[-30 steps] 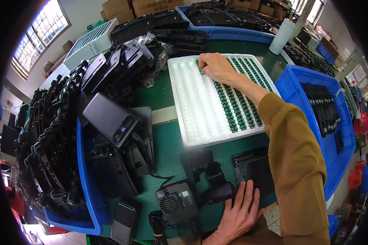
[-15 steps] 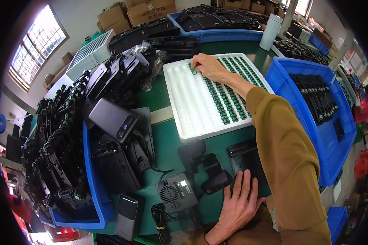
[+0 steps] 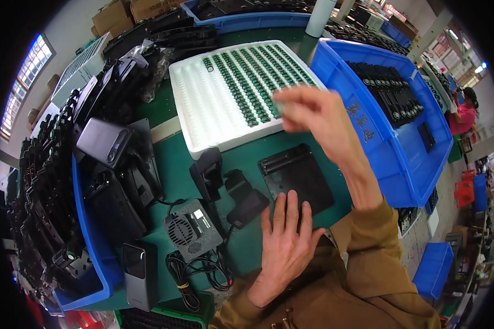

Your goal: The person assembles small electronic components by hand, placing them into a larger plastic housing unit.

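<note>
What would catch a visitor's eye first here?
Probably the white foam tray with rows of small green parts, upper middle, the right hand hovering by its near right corner. A blue plastic bin stands right of it; the left hand lies partly on a flat black plastic panel below.

From black panel (image 3: 299,172): counter (image 3: 244,153) free at 11 o'clock up to white tray (image 3: 225,137); blue bin (image 3: 406,159) blocks 2, black holder (image 3: 250,203) blocks 8.

This reads to me as a small-parts assembly workshop. Evidence: a green work surface (image 3: 239,159), a white foam tray (image 3: 203,109) with small green parts (image 3: 247,77) in rows, and a blue bin (image 3: 411,159) of black components (image 3: 389,90) (near-identical, plainly batch work). Cardboard boxes (image 3: 111,19) stand behind.
</note>
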